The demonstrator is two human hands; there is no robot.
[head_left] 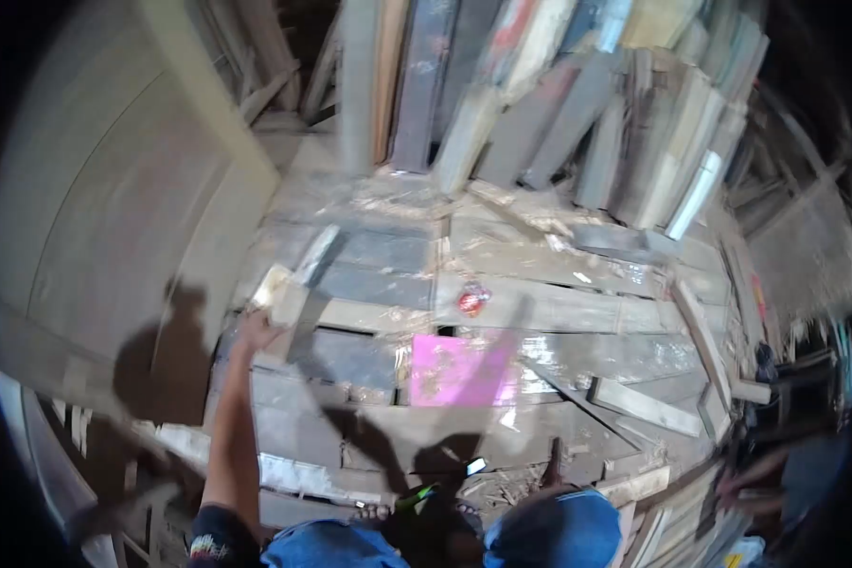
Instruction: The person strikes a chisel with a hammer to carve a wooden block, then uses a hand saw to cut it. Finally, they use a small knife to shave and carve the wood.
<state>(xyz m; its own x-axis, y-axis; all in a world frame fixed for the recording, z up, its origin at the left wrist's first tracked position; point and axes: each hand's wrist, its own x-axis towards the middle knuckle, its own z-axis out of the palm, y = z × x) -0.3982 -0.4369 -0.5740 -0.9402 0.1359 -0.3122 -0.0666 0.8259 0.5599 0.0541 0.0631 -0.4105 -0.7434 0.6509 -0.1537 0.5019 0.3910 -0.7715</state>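
Note:
My left arm reaches forward at the left, and my left hand (258, 333) is at the lower end of a pale wooden piece (280, 292), its fingers blurred but seemingly closed round the edge. What seems to be part of my right hand (552, 466) shows dark beyond my right knee; its fingers are too shadowed to read. A bright pink sheet (459, 371) lies on the plank floor (379, 317) in front of me. Beyond it is a small red, shiny packet (473, 299).
Upright boards (426, 85) lean at the back. A large panel (133, 189) stands at the left. Loose wood pieces (646, 407) lie at the right. Another person's arm (762, 471) shows at the right edge. My knees are at the bottom.

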